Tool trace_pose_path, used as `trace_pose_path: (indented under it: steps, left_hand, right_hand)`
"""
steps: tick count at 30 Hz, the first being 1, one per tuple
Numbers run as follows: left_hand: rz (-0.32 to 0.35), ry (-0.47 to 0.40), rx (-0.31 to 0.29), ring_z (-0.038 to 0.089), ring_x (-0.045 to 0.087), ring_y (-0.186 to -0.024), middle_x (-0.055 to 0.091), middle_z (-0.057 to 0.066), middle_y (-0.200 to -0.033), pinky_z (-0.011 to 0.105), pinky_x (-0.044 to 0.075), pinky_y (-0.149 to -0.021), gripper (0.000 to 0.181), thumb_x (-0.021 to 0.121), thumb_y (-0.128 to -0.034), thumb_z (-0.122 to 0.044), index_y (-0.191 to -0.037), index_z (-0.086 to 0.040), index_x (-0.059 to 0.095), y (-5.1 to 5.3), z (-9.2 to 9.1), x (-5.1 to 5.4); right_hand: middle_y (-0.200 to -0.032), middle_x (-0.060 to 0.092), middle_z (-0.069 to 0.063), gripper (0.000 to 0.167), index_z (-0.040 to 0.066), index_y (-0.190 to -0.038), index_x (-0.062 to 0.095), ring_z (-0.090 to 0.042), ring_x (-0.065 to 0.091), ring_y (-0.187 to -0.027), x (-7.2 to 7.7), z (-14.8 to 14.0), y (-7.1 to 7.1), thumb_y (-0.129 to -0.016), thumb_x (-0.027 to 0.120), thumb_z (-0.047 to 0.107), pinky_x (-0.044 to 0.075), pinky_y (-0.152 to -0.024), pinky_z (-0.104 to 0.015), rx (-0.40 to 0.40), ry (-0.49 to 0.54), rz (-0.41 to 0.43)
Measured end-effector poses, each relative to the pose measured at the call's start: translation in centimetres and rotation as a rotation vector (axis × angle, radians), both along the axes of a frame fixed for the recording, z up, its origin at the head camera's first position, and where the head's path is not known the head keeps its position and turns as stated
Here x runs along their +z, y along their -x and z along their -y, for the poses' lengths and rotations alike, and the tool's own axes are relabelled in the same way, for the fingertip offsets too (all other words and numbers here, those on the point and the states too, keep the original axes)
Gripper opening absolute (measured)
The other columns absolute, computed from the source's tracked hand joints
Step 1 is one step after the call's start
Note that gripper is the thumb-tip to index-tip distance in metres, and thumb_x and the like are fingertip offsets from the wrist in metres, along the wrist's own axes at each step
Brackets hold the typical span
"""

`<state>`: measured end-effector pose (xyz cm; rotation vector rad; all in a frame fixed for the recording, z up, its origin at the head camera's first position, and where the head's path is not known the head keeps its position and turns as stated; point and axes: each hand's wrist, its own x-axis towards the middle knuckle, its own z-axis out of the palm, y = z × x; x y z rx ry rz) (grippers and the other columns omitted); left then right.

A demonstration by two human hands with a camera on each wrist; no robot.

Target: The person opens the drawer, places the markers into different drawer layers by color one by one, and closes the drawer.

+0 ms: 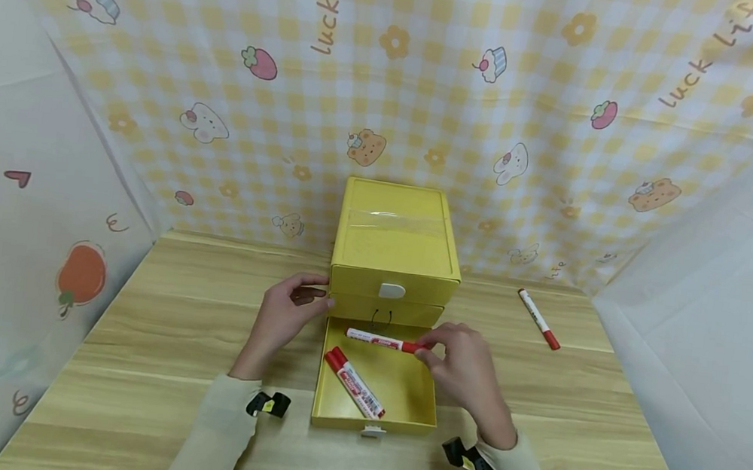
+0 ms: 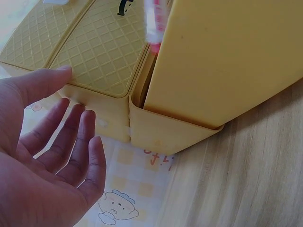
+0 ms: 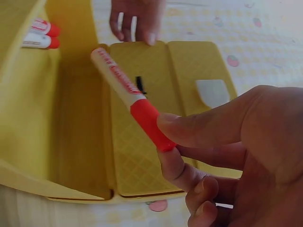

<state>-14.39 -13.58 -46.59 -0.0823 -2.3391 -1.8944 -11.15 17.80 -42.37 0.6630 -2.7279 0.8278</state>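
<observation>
My right hand [image 1: 462, 364] pinches a red-capped marker [image 1: 380, 340] by its cap, thumb against fingertips, above the pulled-out bottom drawer [image 1: 410, 412]. In the right wrist view the marker [image 3: 116, 75] points away from the hand [image 3: 222, 142]. Two more red markers [image 1: 354, 383] lie side by side in the drawer's left part. My left hand [image 1: 283, 317] is at the left side of the yellow drawer box [image 1: 396, 244], fingers relaxed and holding nothing. Its thumb [image 2: 47, 81] is at the box's front edge in the left wrist view.
Another red-capped marker [image 1: 538, 319] lies on the wooden table [image 1: 189, 338] right of the box. The upper drawer, with a white tab [image 1: 392, 291], is closed. A yellow checked cloth [image 1: 279, 120] hangs behind, with white cloth at both sides.
</observation>
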Motion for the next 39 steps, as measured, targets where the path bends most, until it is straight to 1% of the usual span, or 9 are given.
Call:
trace_pose_path:
  steps: [3, 8, 12, 16, 18, 26, 31, 35, 39]
  left_hand:
    - [0.0, -0.001, 0.0, 0.034, 0.073, -0.122, 0.074, 0.015, -0.134, 0.04, 0.06, -0.103, 0.04, 0.087, -0.0958, -0.011, -0.133, -0.002, 0.074, 0.0, 0.0, 0.0]
    - [0.0, -0.005, 0.0, 0.034, 0.073, -0.122, 0.074, 0.015, -0.134, 0.04, 0.06, -0.104, 0.04, 0.088, -0.0956, -0.01, -0.133, -0.002, 0.074, 0.0, 0.0, 0.0]
    - [0.0, -0.002, 0.003, 0.033, 0.073, -0.122, 0.074, 0.015, -0.134, 0.04, 0.06, -0.104, 0.04, 0.087, -0.0957, -0.011, -0.132, -0.002, 0.074, 0.0, -0.1, 0.1]
    - [0.003, 0.004, 0.006, 0.033, 0.073, -0.122, 0.074, 0.015, -0.134, 0.042, 0.059, -0.105, 0.04, 0.088, -0.0957, -0.011, -0.132, -0.002, 0.075, 0.0, -0.1, 0.1]
    - [0.006, 0.007, 0.008, 0.033, 0.073, -0.121, 0.074, 0.015, -0.134, 0.043, 0.059, -0.105, 0.04, 0.088, -0.0956, -0.012, -0.132, -0.002, 0.075, 0.0, -0.1, 0.0]
    - [0.007, 0.011, 0.01, 0.033, 0.072, -0.122, 0.074, 0.015, -0.134, 0.044, 0.059, -0.105, 0.04, 0.088, -0.0958, -0.013, -0.132, -0.003, 0.075, 0.1, 0.0, -0.1]
    - [0.009, 0.011, 0.011, 0.033, 0.072, -0.122, 0.074, 0.015, -0.134, 0.045, 0.059, -0.106, 0.04, 0.088, -0.0959, -0.013, -0.132, -0.003, 0.074, 0.1, 0.0, -0.1]
    - [0.008, 0.014, 0.013, 0.034, 0.072, -0.122, 0.074, 0.016, -0.134, 0.046, 0.059, -0.106, 0.04, 0.088, -0.0958, -0.013, -0.132, -0.002, 0.074, 0.1, -0.1, 0.0]
    - [0.007, 0.016, 0.015, 0.034, 0.073, -0.122, 0.074, 0.016, -0.134, 0.046, 0.059, -0.105, 0.041, 0.088, -0.0957, -0.012, -0.132, -0.002, 0.074, 0.1, -0.1, 0.0]
  right_hand:
    - [-0.087, 0.079, -0.001, 0.014, 0.011, -0.084, 0.085, -0.032, 0.071, -0.085, -0.4, 0.3, 0.1, -0.083, 0.093, 0.0, 0.057, -0.082, -0.05, -0.006, -0.011, 0.032]
    - [-0.085, 0.079, 0.0, 0.014, 0.011, -0.081, 0.085, -0.034, 0.071, -0.085, -0.7, 0.9, 0.0, -0.082, 0.093, -0.001, 0.055, -0.08, -0.049, -0.012, -0.022, 0.073]
    - [-0.079, 0.076, 0.007, 0.014, 0.013, -0.079, 0.084, -0.023, 0.068, -0.075, -0.9, 1.1, 0.0, -0.082, 0.094, 0.003, 0.053, -0.072, -0.038, 0.003, -0.034, 0.089]
    - [-0.073, 0.072, 0.013, 0.018, 0.016, -0.076, 0.082, -0.006, 0.055, -0.061, -1.2, 1.2, -0.1, -0.082, 0.096, 0.007, 0.047, -0.06, -0.027, 0.029, -0.062, 0.114]
    - [-0.071, 0.07, 0.014, 0.02, 0.017, -0.074, 0.081, -0.002, 0.051, -0.059, -1.3, 1.2, -0.1, -0.081, 0.097, 0.008, 0.046, -0.058, -0.025, 0.045, -0.082, 0.136]
    - [-0.073, 0.072, 0.01, 0.018, 0.014, -0.077, 0.081, -0.004, 0.059, -0.065, -1.3, 1.3, -0.4, -0.079, 0.099, 0.009, 0.053, -0.061, -0.026, 0.102, -0.125, 0.219]
    - [-0.076, 0.073, 0.009, 0.015, 0.012, -0.081, 0.082, -0.003, 0.06, -0.066, -1.5, 1.4, -0.3, -0.081, 0.097, 0.009, 0.054, -0.063, -0.026, 0.131, -0.129, 0.229]
    - [-0.077, 0.072, 0.011, 0.011, 0.012, -0.085, 0.082, 0.0, 0.057, -0.063, -1.6, 0.9, 0.1, -0.086, 0.093, 0.014, 0.052, -0.062, -0.025, 0.123, -0.095, 0.205]
    - [-0.081, 0.072, 0.012, 0.01, 0.011, -0.091, 0.083, -0.001, 0.059, -0.066, -1.2, -0.2, 0.7, -0.092, 0.088, 0.019, 0.052, -0.062, -0.026, 0.105, -0.006, 0.198]
